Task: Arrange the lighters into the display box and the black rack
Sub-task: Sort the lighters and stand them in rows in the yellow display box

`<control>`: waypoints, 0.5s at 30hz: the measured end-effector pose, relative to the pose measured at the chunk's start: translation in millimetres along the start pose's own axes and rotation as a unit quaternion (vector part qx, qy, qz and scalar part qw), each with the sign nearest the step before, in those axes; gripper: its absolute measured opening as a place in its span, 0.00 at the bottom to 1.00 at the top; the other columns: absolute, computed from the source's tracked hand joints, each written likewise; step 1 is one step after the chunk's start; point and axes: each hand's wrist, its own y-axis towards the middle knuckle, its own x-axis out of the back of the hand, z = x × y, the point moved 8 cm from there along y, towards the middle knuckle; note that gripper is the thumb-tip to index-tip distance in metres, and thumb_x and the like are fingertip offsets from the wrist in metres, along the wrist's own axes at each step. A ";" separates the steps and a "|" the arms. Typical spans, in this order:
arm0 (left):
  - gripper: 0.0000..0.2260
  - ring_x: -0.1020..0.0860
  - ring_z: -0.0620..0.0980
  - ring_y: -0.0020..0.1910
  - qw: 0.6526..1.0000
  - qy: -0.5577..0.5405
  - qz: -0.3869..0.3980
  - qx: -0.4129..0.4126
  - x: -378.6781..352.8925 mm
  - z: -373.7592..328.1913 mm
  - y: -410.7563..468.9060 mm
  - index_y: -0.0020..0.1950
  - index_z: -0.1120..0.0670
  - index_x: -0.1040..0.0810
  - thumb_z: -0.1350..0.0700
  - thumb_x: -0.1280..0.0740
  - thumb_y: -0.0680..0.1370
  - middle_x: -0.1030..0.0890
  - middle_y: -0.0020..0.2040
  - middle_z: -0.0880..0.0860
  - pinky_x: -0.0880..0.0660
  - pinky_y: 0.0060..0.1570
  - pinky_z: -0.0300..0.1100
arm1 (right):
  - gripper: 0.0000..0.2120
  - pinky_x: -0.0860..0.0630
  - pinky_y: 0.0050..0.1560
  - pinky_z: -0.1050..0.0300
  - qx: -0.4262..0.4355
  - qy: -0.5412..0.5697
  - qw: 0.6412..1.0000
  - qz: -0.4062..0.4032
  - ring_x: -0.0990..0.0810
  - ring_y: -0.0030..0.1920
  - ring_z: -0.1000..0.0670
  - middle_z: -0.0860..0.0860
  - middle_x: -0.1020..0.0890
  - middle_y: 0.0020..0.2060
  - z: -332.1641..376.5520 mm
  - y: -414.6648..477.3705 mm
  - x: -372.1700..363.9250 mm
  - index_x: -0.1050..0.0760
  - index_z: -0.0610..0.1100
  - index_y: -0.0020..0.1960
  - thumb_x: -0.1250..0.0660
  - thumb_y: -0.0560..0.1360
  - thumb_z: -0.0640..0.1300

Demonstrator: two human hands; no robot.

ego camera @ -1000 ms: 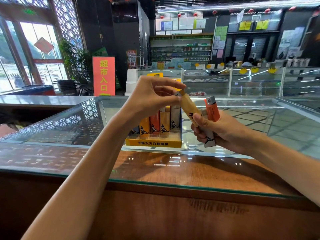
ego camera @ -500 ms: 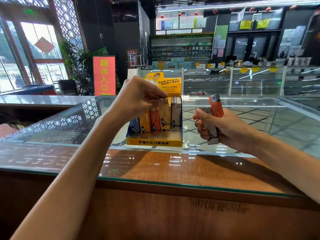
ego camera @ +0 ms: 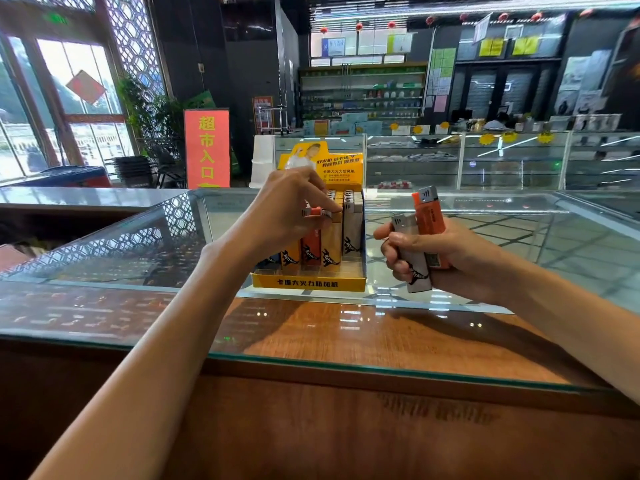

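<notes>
A yellow display box (ego camera: 308, 283) stands on the glass counter, holding several upright lighters in blue, yellow, orange and white. My left hand (ego camera: 289, 209) hovers over the front row, its fingertips pressing the top of a yellow lighter (ego camera: 331, 244) in the box. To the right of the box my right hand (ego camera: 436, 258) grips two lighters: an orange lighter (ego camera: 429, 216) sticking up and a white lighter (ego camera: 414, 265) in front of it. No black rack is in view.
The glass counter (ego camera: 346, 365) has a sharp front edge above a wooden panel. More glass showcases (ego camera: 512, 161) run across behind, and a red sign (ego camera: 207, 147) stands at the back left.
My left hand took the yellow lighter from beside my right hand, carried it left and set it down into the box's front row. My right hand stayed put with two lighters.
</notes>
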 end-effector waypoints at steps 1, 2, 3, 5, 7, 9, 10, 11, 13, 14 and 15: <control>0.12 0.27 0.44 0.44 1.000 -0.009 -0.004 -0.001 0.8 -0.4 -0.6 0.53 0.55 0.17 0.60 0.27 0.71 0.21 0.49 0.51 0.30 0.41 0.29 | 0.11 0.24 0.36 0.60 0.002 0.014 1.000 0.016 0.23 0.34 0.50 0.45 0.22 0.36 0.8 0.1 -3.1 0.24 0.37 0.53 0.33 0.72 0.38; 0.11 0.26 0.44 0.43 1.000 -0.025 -0.012 -0.003 2.2 -2.3 -1.3 0.53 0.55 0.17 0.60 0.26 0.71 0.20 0.48 0.52 0.30 0.39 0.29 | 0.12 0.24 0.37 0.60 0.006 0.020 0.999 0.029 0.23 0.34 0.50 0.44 0.22 0.37 1.7 -0.1 -5.6 0.24 0.37 0.54 0.33 0.71 0.38; 0.11 0.26 0.44 0.41 0.999 -0.046 -0.024 -0.007 3.9 -5.4 -2.1 0.53 0.56 0.17 0.59 0.27 0.71 0.20 0.47 0.52 0.29 0.38 0.28 | 0.13 0.23 0.37 0.60 0.011 0.017 0.999 0.039 0.23 0.34 0.50 0.44 0.21 0.37 2.5 -0.5 -7.9 0.24 0.37 0.54 0.32 0.70 0.38; 0.10 0.23 0.44 0.40 0.994 -0.099 -0.039 -0.023 6.1 -16.4 -2.6 0.53 0.56 0.17 0.57 0.28 0.73 0.19 0.44 0.51 0.27 0.38 0.31 | 0.13 0.23 0.39 0.60 0.023 -0.011 0.998 0.054 0.21 0.36 0.50 0.44 0.20 0.39 4.1 -1.6 -11.9 0.24 0.38 0.54 0.33 0.70 0.39; 0.10 0.21 0.46 0.41 0.987 -0.150 -0.030 -0.041 3.8 -30.6 -1.5 0.53 0.56 0.17 0.55 0.29 0.74 0.18 0.43 0.50 0.25 0.38 0.37 | 0.13 0.23 0.40 0.61 0.032 -0.045 0.997 0.062 0.20 0.38 0.51 0.44 0.18 0.42 5.1 -2.6 -14.5 0.25 0.37 0.55 0.34 0.72 0.40; 0.12 0.20 0.49 0.41 0.983 -0.176 -0.007 -0.052 -2.4 -42.0 0.3 0.53 0.56 0.17 0.53 0.29 0.73 0.17 0.44 0.53 0.24 0.39 0.43 | 0.12 0.23 0.41 0.62 0.038 -0.071 0.995 0.060 0.20 0.39 0.51 0.43 0.18 0.45 5.3 -2.5 -14.5 0.26 0.36 0.56 0.36 0.74 0.38; 0.13 0.20 0.51 0.42 0.982 -0.180 0.007 -0.054 -6.1 -45.8 0.9 0.53 0.57 0.17 0.51 0.28 0.72 0.17 0.44 0.53 0.23 0.39 0.47 | 0.12 0.23 0.41 0.62 0.042 -0.080 0.994 0.058 0.20 0.39 0.51 0.43 0.18 0.45 5.7 -2.4 -14.6 0.26 0.35 0.56 0.37 0.74 0.38; 0.15 0.20 0.52 0.41 0.982 -0.182 0.018 -0.054 -9.4 -48.5 1.2 0.53 0.57 0.17 0.51 0.28 0.71 0.17 0.44 0.54 0.23 0.40 0.50 | 0.11 0.23 0.42 0.62 0.045 -0.087 0.993 0.059 0.20 0.39 0.51 0.42 0.17 0.45 6.0 -2.4 -14.8 0.26 0.35 0.55 0.37 0.74 0.37; 0.14 0.20 0.53 0.41 0.979 -0.194 0.032 -0.054 -14.4 -51.6 1.2 0.51 0.58 0.16 0.52 0.26 0.70 0.18 0.43 0.53 0.24 0.41 0.54 | 0.10 0.23 0.43 0.61 0.051 -0.094 0.992 0.065 0.19 0.40 0.50 0.41 0.17 0.46 6.1 -2.8 -15.5 0.25 0.37 0.54 0.36 0.73 0.37; 0.13 0.20 0.53 0.41 0.978 -0.200 0.036 -0.054 -16.1 -52.0 1.4 0.50 0.59 0.16 0.53 0.26 0.69 0.18 0.43 0.53 0.24 0.40 0.54 | 0.10 0.23 0.44 0.61 0.052 -0.095 0.992 0.069 0.19 0.40 0.49 0.41 0.17 0.46 5.7 -3.1 -15.8 0.24 0.37 0.53 0.35 0.73 0.37; 0.12 0.20 0.52 0.41 0.977 -0.204 0.039 -0.053 -17.3 -52.0 1.7 0.49 0.59 0.16 0.55 0.26 0.69 0.18 0.42 0.53 0.24 0.41 0.54 | 0.10 0.22 0.45 0.60 0.051 -0.097 0.991 0.072 0.19 0.42 0.48 0.40 0.17 0.46 5.2 -3.2 -15.9 0.24 0.37 0.53 0.34 0.73 0.38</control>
